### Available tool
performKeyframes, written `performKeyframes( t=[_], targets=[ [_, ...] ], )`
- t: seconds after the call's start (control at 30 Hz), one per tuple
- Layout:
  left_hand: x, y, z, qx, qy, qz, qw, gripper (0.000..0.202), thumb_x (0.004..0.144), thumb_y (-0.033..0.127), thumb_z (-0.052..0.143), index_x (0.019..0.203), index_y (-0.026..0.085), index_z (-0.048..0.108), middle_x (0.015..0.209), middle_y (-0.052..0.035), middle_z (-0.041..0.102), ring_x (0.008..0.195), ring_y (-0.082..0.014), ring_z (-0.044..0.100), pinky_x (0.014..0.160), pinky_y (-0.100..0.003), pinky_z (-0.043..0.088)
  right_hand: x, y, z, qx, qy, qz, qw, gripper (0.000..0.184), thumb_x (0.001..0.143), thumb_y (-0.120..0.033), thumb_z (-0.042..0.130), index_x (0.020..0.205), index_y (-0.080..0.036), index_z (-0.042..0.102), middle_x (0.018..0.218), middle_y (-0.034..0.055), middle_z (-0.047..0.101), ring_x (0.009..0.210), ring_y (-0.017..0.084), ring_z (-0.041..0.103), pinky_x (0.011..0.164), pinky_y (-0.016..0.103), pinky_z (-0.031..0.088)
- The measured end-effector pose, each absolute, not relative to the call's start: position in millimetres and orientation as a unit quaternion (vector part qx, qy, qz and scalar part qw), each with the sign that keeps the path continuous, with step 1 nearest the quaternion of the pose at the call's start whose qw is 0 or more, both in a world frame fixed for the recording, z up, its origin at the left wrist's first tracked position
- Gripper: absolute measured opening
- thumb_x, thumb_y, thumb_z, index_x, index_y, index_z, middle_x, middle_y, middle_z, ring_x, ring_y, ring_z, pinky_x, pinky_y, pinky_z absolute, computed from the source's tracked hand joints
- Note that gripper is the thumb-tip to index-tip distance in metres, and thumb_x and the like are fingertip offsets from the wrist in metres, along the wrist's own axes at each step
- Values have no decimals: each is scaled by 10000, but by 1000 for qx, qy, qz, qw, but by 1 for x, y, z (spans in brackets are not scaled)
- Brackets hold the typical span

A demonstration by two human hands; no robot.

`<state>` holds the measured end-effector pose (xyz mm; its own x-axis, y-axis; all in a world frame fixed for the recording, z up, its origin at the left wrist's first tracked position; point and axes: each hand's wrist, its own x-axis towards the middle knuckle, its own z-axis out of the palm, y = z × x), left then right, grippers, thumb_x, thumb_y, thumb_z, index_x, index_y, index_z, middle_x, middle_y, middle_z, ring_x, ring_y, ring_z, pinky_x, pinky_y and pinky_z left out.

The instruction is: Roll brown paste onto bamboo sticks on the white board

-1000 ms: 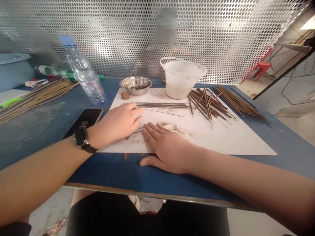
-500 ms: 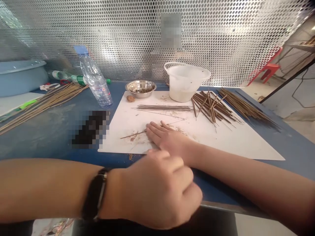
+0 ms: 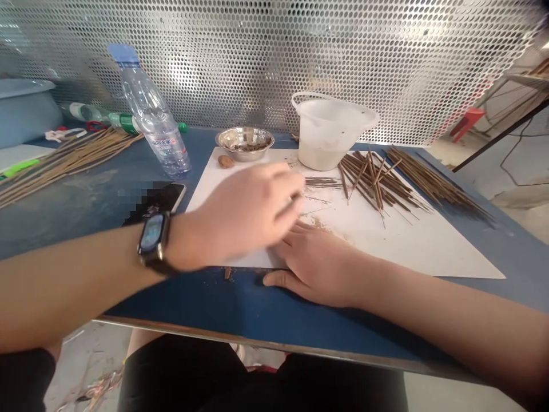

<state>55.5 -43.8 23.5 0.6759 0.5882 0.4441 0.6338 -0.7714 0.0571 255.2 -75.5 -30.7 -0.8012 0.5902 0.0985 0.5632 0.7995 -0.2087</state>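
Note:
My left hand (image 3: 246, 209), with a watch on the wrist, hovers over the white board (image 3: 416, 246) with its fingers curled closed. Whatever they may hold is hidden. Below and to the right, my right hand (image 3: 321, 260) lies flat with the thumb spread; the left hand covers its fingertips. Brown crumbs (image 3: 317, 222) are scattered just beyond it. Thin dark sticks (image 3: 322, 182) lie in a row farther back, partly covered by my left hand. To the right is a loose pile of brown coated sticks (image 3: 377, 182) with thin bare ends.
A white bucket (image 3: 323, 134) and a metal bowl (image 3: 245, 143) stand at the back, a brown lump (image 3: 226, 161) near the bowl. On the left are a water bottle (image 3: 156, 123), a phone (image 3: 160, 200) and long sticks (image 3: 81, 157). Another stick bundle (image 3: 433, 177) lies right.
My left hand has risen from near the table's front edge to over the board, in front of my right fingertips. The right hand stays flat. The camera view has shifted slightly.

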Motion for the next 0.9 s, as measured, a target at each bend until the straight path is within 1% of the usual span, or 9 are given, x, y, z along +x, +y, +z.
performKeyframes(
  t=[0.03, 0.1, 0.13, 0.2, 0.33, 0.5, 0.63, 0.73, 0.9],
  targets=[
    [52, -30, 24, -905, -369, -208, 32, 265, 1068, 224, 496, 933, 201, 722, 941, -80, 717, 854, -219, 659, 788, -390, 530, 256, -79, -27, -294, -950, 88, 51, 893, 1141, -686, 432, 1665, 32, 517, 1723, 297, 479, 1657, 446, 424, 1343, 636, 410],
    [46, -4, 19, -901, -389, -193, 2, 207, 1035, 232, 545, 956, 188, 731, 1011, -95, 735, 904, -234, 677, 827, -400, 534, 257, -82, -22, -292, -951, 104, 9, 1026, 1113, -764, 419, 1709, 71, 412, 1774, 318, 340, 1690, 460, 332, 1379, 638, 348],
    [44, 6, 14, -902, -390, -182, -13, 188, 1024, 252, 571, 971, 183, 738, 1050, -104, 741, 911, -235, 684, 827, -394, 536, 257, -81, -21, -294, -949, 112, -4, 1056, 1107, -780, 411, 1723, 77, 374, 1785, 318, 295, 1700, 459, 297, 1393, 629, 322],
    [41, 19, 4, -900, -403, -165, -37, 188, 1012, 285, 601, 995, 173, 750, 1100, -117, 754, 935, -244, 699, 840, -390, 542, 254, -75, -22, -299, -947, 117, -8, 1080, 1102, -788, 415, 1735, 83, 330, 1791, 319, 257, 1712, 453, 253, 1412, 618, 275],
    [39, 23, -7, -908, -404, -108, -42, 237, 1022, 319, 590, 1069, 175, 773, 1153, -130, 787, 1012, -273, 726, 866, -378, 546, 253, -64, -26, -300, -947, 117, 6, 1116, 1089, -805, 432, 1739, 92, 294, 1792, 326, 224, 1723, 452, 206, 1425, 639, 193],
    [36, 22, -8, -922, -387, -30, 0, 323, 1077, 334, 514, 1142, 192, 797, 1183, -127, 807, 1070, -282, 741, 918, -384, 557, 263, -80, -21, -286, -946, 150, 1, 1163, 1060, -855, 415, 1733, 89, 319, 1793, 323, 222, 1720, 452, 195, 1429, 607, 211],
    [37, 27, -8, -924, -382, -10, 10, 337, 1089, 353, 514, 1179, 216, 809, 1168, -98, 822, 1088, -271, 752, 945, -375, 558, 256, -77, -20, -302, -943, 141, -10, 1139, 1066, -806, 500, 1736, 92, 297, 1793, 327, 217, 1724, 436, 192, 1443, 563, 167],
    [37, 27, -7, -924, -383, -8, 12, 333, 1088, 357, 519, 1169, 221, 813, 1142, -92, 827, 1063, -271, 763, 926, -373, 560, 251, -72, -21, -308, -943, 128, -20, 1129, 1069, -771, 546, 1736, 101, 277, 1795, 332, 180, 1730, 435, 161, 1445, 565, 139],
    [39, 22, -6, -916, -401, -16, -2, 325, 1079, 351, 511, 1094, 217, 807, 1095, -100, 837, 988, -277, 766, 883, -375, 563, 259, -83, -18, -293, -944, 151, -14, 1203, 1039, -879, 422, 1737, 93, 301, 1794, 326, 214, 1723, 438, 190, 1438, 556, 202]
  ],
)
